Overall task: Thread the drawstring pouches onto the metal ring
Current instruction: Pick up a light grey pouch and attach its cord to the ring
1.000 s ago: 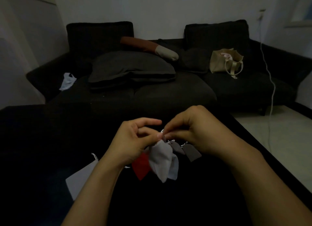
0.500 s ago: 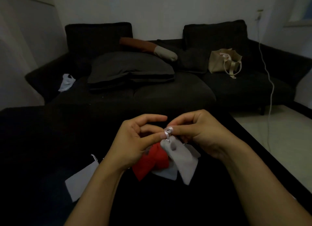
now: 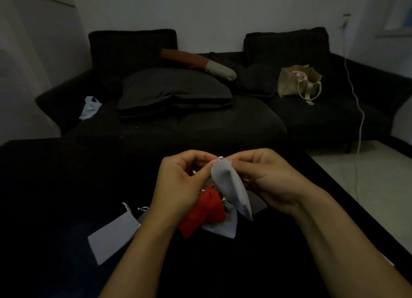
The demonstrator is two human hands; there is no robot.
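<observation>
Currently your left hand (image 3: 180,186) and right hand (image 3: 265,177) pinch the grey pouch (image 3: 231,186) at its top, red pouch (image 3: 204,210) and others bunched just below it, one pouch (image 3: 111,237) left of it unthreaded.

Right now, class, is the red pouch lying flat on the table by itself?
No, the red pouch hangs bunched with pale pouches below the left hand.
</observation>
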